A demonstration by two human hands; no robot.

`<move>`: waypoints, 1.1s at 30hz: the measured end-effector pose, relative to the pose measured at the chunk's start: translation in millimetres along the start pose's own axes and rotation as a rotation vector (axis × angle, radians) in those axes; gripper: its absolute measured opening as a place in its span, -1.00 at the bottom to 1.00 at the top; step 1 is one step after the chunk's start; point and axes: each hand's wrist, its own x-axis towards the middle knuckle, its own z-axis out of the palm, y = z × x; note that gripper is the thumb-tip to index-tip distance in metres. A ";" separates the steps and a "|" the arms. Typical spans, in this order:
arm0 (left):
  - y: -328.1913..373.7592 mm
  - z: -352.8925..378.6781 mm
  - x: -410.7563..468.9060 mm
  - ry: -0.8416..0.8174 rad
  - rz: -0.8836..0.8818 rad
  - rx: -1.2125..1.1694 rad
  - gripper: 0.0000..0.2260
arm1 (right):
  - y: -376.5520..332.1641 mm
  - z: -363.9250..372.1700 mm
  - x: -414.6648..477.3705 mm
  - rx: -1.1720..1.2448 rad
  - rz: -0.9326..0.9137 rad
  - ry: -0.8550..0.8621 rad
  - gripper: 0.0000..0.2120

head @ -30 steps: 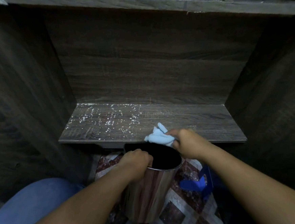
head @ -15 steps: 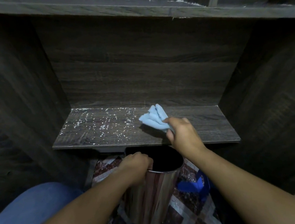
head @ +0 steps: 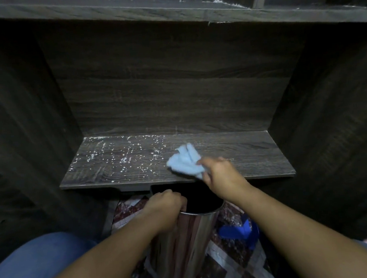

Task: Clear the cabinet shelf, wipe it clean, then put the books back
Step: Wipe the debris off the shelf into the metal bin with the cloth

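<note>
The dark wooden cabinet shelf (head: 245,151) holds no books; white crumbs (head: 122,156) are scattered over its left half. My right hand (head: 219,173) grips a crumpled light-blue cloth (head: 185,161) that lies on the shelf near the middle, just right of the crumbs. My left hand (head: 167,206) clasps the rim of a shiny metal bin (head: 186,244), held just below the shelf's front edge. The bin's inside looks black.
Dark wooden side walls close in the shelf at left (head: 23,129) and right (head: 330,116); another shelf board (head: 168,10) runs overhead. A blue object (head: 240,231) lies on the patterned tiled floor (head: 231,262) right of the bin. My blue-clad knee (head: 34,264) is at lower left.
My right hand lifted the cloth from over the bin's rim onto the shelf, then slid it a little toward the front. The left hand kept hold of the bin.
</note>
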 end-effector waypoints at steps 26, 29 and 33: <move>8.0 5.3 14.8 0.051 0.061 -0.009 -0.84 | 128.9 -21.4 4.0 -0.205 0.838 -0.002 -0.42; 7.6 6.1 15.1 0.046 0.052 -0.009 -0.83 | 103.3 0.9 17.5 -0.256 0.619 -0.046 -0.41; 4.8 6.7 14.4 0.031 0.038 0.002 -0.81 | 47.0 35.4 31.3 -0.235 0.359 -0.134 -0.39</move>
